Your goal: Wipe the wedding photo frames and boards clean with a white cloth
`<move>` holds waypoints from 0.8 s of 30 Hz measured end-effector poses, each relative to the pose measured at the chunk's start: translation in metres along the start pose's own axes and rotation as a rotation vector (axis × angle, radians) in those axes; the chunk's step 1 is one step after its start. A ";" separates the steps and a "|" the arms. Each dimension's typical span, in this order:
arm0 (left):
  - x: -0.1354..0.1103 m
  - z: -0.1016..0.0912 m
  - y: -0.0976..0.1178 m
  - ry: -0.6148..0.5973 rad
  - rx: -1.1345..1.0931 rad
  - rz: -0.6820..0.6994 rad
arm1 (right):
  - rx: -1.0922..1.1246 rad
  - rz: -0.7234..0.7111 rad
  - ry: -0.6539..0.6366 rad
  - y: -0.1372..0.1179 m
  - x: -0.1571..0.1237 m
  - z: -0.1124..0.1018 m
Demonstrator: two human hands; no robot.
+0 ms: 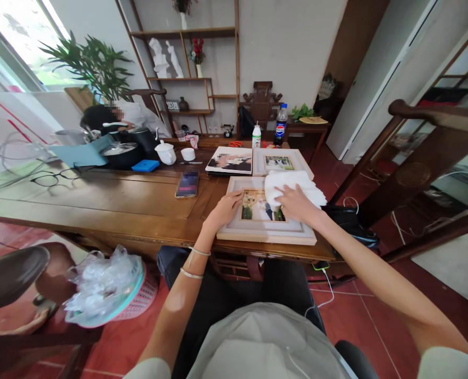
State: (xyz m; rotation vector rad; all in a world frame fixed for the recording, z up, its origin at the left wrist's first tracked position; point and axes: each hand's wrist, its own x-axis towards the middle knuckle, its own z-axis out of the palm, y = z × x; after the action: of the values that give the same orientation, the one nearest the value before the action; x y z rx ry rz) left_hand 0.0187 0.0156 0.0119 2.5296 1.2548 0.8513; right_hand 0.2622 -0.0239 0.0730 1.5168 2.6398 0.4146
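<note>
Frame (257, 225) flat at our table's (151, 192) near edge | our left hand (225, 209) loosely extended on its left side | our right hand (297, 204), fingers spread, on white cloth (292, 178) at its upper right; gripping, we cannot tell

pale-framed photo (262, 211) lies face up on the table (151, 190), white cloth (278, 180) over its far right corner
</note>
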 end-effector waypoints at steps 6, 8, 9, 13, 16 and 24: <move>0.000 0.001 0.000 0.009 0.011 0.006 | 0.108 -0.136 -0.041 -0.051 -0.070 -0.043; 0.000 0.001 -0.001 0.013 0.009 0.008 | 0.194 -0.160 -0.004 -0.062 -0.080 -0.047; 0.000 0.002 -0.001 0.015 0.006 0.010 | 0.242 -0.177 0.031 -0.066 -0.081 -0.045; 0.000 0.002 -0.002 0.014 0.007 0.021 | 0.334 -0.164 0.100 -0.055 -0.059 -0.023; 0.001 0.000 -0.002 -0.004 0.014 0.014 | 0.276 -0.086 0.044 -0.026 -0.030 -0.007; 0.000 -0.002 0.000 -0.003 0.008 0.007 | 0.083 0.156 0.136 0.024 0.033 0.010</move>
State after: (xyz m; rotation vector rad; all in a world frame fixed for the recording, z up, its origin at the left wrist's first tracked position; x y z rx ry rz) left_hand 0.0177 0.0155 0.0138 2.5416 1.2515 0.8451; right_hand 0.2675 0.0181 0.0721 1.7886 2.6795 0.4392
